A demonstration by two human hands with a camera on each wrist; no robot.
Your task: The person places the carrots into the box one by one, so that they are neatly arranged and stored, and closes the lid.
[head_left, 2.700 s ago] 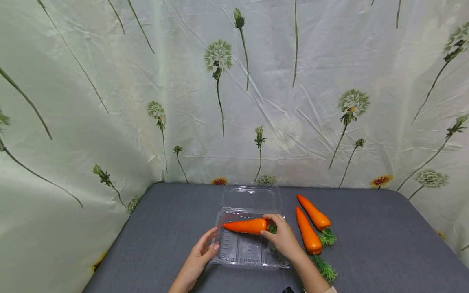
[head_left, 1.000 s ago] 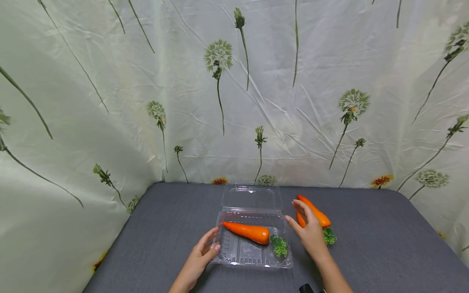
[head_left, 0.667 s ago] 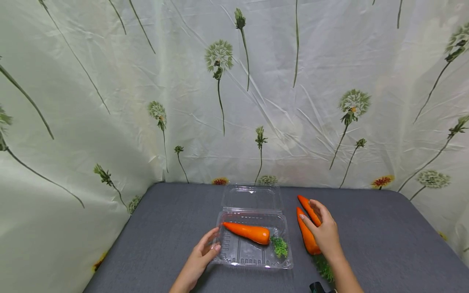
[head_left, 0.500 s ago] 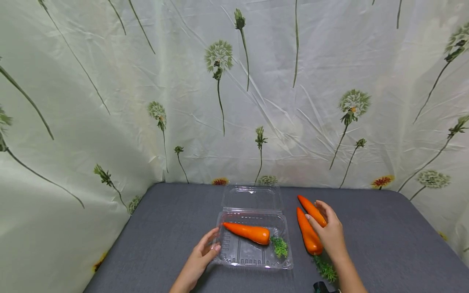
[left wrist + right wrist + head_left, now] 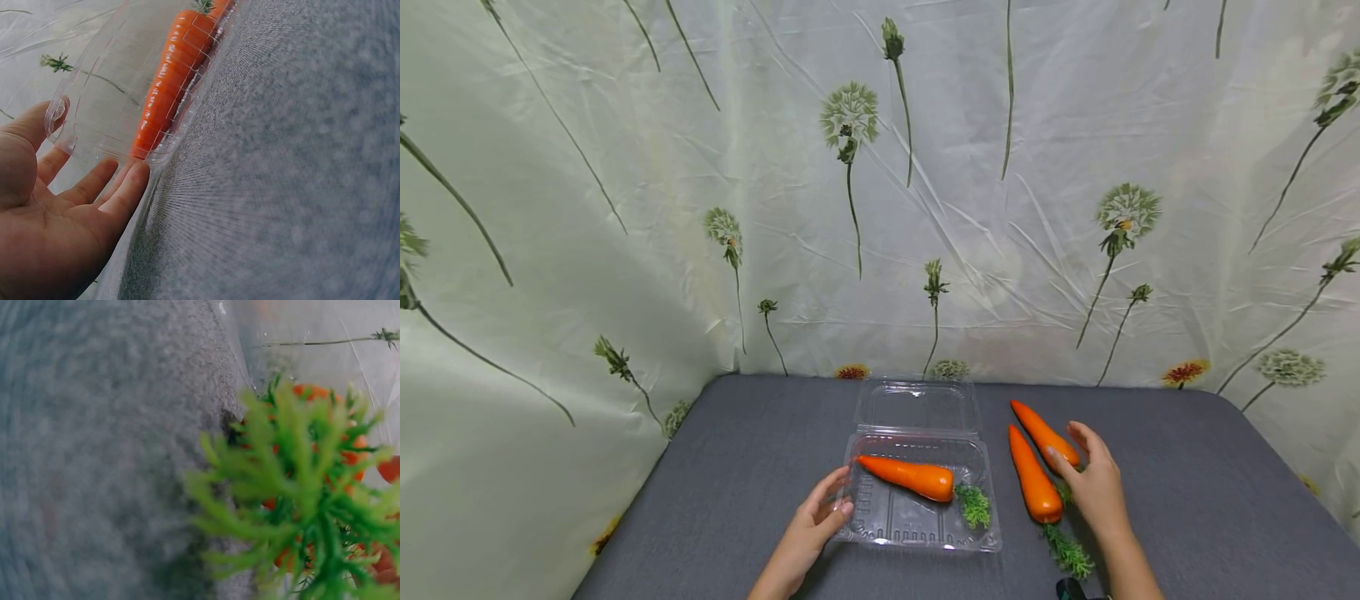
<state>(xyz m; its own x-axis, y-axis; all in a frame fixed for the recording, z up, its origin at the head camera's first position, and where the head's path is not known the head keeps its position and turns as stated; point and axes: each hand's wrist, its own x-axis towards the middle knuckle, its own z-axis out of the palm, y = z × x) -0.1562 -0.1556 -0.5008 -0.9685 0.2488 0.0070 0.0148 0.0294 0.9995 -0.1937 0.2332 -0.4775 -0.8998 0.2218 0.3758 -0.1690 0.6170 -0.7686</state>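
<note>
A clear plastic clamshell box (image 5: 917,546) lies with its lid folded back, away from the person. In it rests an orange carrot (image 5: 910,477) with a green leafy top (image 5: 974,507). My left hand (image 5: 805,525) holds the box's left rim; the left wrist view shows the thumb over a corner tab and fingers against the outside. To the right lie a nearer carrot (image 5: 1033,479) and a farther carrot (image 5: 1041,427). My right hand (image 5: 1099,487) is spread around the farther carrot's thick end, thumb by it. Blurred leaves (image 5: 294,487) cover much of the right wrist view.
The grey table (image 5: 760,442) ends at a curtain (image 5: 985,208) printed with dandelions behind and to the left. A black object (image 5: 1070,588) shows by the right wrist at the bottom edge.
The right hand let go of the carrot now in the box. It then moved right, over the two loose carrots, to the farther one's thick end. The left hand stayed at the rim.
</note>
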